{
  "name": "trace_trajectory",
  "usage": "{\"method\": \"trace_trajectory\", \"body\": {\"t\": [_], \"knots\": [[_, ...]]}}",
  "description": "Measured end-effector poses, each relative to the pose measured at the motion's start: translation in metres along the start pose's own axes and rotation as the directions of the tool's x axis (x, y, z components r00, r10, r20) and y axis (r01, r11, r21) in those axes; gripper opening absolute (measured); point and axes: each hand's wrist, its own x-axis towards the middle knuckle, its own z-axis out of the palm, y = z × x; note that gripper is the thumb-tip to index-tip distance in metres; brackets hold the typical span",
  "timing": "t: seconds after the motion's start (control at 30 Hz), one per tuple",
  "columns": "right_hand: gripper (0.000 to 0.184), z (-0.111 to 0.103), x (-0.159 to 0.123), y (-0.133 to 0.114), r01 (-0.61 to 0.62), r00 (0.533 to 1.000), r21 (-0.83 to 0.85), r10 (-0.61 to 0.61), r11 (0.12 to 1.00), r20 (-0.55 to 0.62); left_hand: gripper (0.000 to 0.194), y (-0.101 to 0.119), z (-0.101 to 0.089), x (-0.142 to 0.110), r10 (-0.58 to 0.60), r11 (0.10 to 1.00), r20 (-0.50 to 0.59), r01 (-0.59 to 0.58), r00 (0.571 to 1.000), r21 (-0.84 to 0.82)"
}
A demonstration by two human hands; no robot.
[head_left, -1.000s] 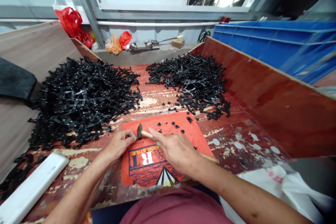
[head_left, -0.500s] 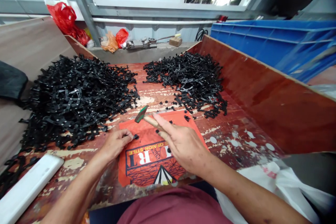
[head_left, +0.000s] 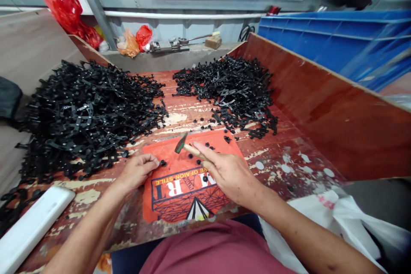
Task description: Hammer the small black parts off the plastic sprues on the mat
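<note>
My right hand is closed around the wooden handle of a small hammer, its greenish, worn head tilted up over an orange printed bag. At the bag's left side, my left hand is closed in a pinch at a small black part with round ends. Between my hands and under the hammer, several small black round pieces lie on the bag. The palm side of my right hand is hidden.
A large heap of black strap-like parts lies on the left, a smaller heap at the back right. Wooden boards wall the sides. A blue crate stands beyond the right board. A white oblong object lies front left.
The hammer has shifted right and slightly down, away from my left hand, uncovering more black pieces on the bag. My left hand keeps its pinch. The camera view has tilted slightly down.
</note>
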Motion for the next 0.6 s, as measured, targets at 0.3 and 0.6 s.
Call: {"method": "trace_trajectory", "body": {"t": [0.3,0.6], "knots": [[0.057,-0.001,0.006,-0.020,0.001,0.999,0.005,-0.001,1.000,0.043,0.027,-0.007,0.000,0.005,0.059,0.995,0.003,-0.059,0.998,0.078],[0.061,0.027,0.019,-0.031,0.050,0.990,-0.228,-0.019,0.972,0.138,0.028,-0.015,-0.003,0.010,0.104,0.992,0.005,-0.104,0.995,0.073]]}}
